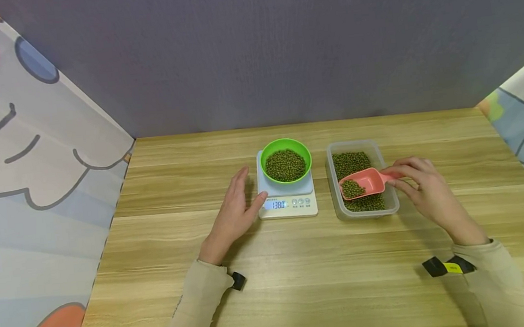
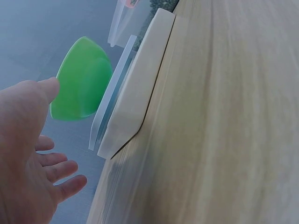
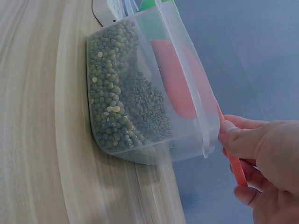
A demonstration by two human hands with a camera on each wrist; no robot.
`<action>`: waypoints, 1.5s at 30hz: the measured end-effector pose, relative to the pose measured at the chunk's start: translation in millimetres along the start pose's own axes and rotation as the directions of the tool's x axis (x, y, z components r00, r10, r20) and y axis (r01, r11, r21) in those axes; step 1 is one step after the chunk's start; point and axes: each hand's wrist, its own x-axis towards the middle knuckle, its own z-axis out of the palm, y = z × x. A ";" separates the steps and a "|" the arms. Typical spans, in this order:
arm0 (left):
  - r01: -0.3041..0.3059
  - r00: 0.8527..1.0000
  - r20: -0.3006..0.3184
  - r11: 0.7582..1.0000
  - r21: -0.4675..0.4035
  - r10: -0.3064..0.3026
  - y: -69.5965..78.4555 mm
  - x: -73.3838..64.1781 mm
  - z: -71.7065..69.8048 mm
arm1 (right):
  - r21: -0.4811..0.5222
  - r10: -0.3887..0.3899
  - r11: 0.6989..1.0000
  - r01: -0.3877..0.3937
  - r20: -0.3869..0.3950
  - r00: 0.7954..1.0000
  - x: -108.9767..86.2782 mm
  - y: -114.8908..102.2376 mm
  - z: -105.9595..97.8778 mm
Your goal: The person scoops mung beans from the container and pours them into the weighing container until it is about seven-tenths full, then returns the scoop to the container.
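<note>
My right hand [image 1: 425, 189] grips the handle of a pink scoop [image 1: 373, 180], and some green mung beans lie in the scoop's front end. The scoop is over a clear plastic container [image 1: 393, 208] of mung beans [image 1: 352, 162]; in the right wrist view its pink bowl [image 3: 173, 77] shows through the container wall. My left hand [image 1: 233, 209], fingers extended and thumb apart, is beside the white kitchen scale [image 1: 288, 211], holding nothing. On the scale sits a green bowl [image 1: 307, 148] with mung beans in it, and the display reads 138.0.
The wooden table [image 1: 302, 276] ends at a grey upright panel [image 1: 269, 51] behind the scale and container. Cartoon-printed sheets [image 1: 42, 170] flank the table on both sides. The container stands just right of the scale with a narrow gap between.
</note>
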 end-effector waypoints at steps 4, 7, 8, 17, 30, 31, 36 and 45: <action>-0.002 1.000 0.002 1.000 0.000 0.002 0.2 -0.1 0.0 | 0.001 0.004 1.000 -0.004 -0.007 1.000 0.1 -0.5 -0.4; -0.003 1.000 0.001 1.000 -0.001 0.003 0.1 0.1 0.4 | -0.002 0.008 1.000 -0.008 -0.021 1.000 1.1 -1.3 -1.0; -0.004 1.000 0.001 1.000 -0.001 0.004 -0.2 0.2 0.5 | -0.002 0.012 1.000 -0.012 -0.027 1.000 1.6 -1.7 -1.3; -0.013 1.000 -0.003 1.000 0.004 0.013 0.3 1.0 1.4 | 0.003 0.067 0.998 -0.067 -0.094 0.993 10.7 -7.8 -5.7; -0.010 1.000 0.003 1.000 -0.006 0.010 2.7 4.1 4.9 | 0.029 0.095 0.995 -0.092 -0.137 0.986 49.2 -30.9 -5.0; -0.012 1.000 0.003 1.000 -0.007 0.012 2.9 4.3 5.0 | 0.032 0.090 0.996 -0.087 -0.140 0.986 53.5 -33.2 -3.4; -0.031 1.000 -0.002 1.000 -0.001 0.031 4.6 5.9 5.9 | 0.039 0.048 0.998 -0.043 -0.148 0.988 73.4 -46.5 3.5; -0.036 0.999 -0.005 0.999 0.009 0.036 8.4 8.7 7.6 | -0.017 -0.078 0.997 0.076 -0.198 0.977 95.6 -67.2 25.5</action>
